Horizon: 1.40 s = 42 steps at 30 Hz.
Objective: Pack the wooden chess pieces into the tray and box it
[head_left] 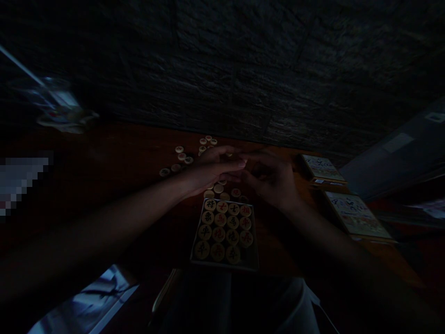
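Dim light covers the scene. My left hand (215, 168) reaches in over the table with its fingers and thumb stretched out, loosely apart. My right hand (274, 178) meets it from the right, its fingers bent and the thumb drawn toward the left fingertips. Whatever lies between the fingertips is too dark to make out. Just below the hands is a square box (256, 260) holding rows of round Chinese chess pieces (220, 219) with red and black characters. Loose chess pieces (181, 157) lie beyond and left of my left hand, and several more (218, 188) sit under the hands.
Two flat printed boxes (358, 215) lie at the right of the wooden table (139, 144). A dark stone wall (222, 83) rises behind it. At the far left stands a clear container (57, 99). My legs (264, 301) are below the table edge.
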Motion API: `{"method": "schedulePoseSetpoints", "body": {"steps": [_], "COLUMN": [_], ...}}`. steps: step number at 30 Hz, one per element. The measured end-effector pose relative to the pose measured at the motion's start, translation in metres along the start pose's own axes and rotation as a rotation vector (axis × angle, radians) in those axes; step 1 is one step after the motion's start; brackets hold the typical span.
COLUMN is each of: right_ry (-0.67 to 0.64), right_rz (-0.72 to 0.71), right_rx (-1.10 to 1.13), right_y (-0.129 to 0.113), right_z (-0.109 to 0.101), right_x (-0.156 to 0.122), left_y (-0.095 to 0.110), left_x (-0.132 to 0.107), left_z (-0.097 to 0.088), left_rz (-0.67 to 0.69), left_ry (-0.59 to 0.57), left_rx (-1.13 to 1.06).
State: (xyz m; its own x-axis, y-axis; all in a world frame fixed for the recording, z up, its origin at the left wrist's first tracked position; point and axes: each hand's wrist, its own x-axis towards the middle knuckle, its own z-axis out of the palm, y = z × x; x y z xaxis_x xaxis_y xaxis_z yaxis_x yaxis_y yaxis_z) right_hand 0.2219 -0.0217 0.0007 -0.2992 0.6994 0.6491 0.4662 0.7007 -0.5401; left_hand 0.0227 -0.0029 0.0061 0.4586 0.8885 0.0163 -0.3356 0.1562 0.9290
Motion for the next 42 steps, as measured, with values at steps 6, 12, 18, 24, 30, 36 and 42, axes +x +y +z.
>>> {"method": "schedulePoseSetpoints", "body": {"steps": [6,12,18,24,30,36,42], "right_ry": [0.024,0.063,0.069,0.022,0.039,0.033,0.046], "right_rz": [0.004,0.000,0.234,0.523,0.528,0.585,0.610], "right_rx": [0.040,0.032,0.149,0.388,0.413,0.434,0.432], "right_y": [-0.002,-0.006,-0.008,-0.012,-0.008,-0.009,-0.011], "right_z": [-0.001,-0.002,0.000,0.001,0.003,0.003,0.003], "right_x": [-0.001,0.001,0.002,0.007,0.007,0.006,0.006], "left_y": [0.000,0.000,-0.006,-0.007,-0.004,-0.007,-0.008], "left_x": [0.002,0.002,0.004,0.005,0.003,0.003,0.003], "left_z": [-0.003,-0.004,-0.005,-0.008,-0.006,-0.007,-0.008], "left_rz": [0.028,0.024,0.079,0.122,0.185,0.212,0.253], "left_ry": [-0.031,-0.014,0.011,0.048,0.048,0.020,0.004], "left_rx": [-0.023,-0.036,-0.049,0.064,0.158,0.219,0.275]}}
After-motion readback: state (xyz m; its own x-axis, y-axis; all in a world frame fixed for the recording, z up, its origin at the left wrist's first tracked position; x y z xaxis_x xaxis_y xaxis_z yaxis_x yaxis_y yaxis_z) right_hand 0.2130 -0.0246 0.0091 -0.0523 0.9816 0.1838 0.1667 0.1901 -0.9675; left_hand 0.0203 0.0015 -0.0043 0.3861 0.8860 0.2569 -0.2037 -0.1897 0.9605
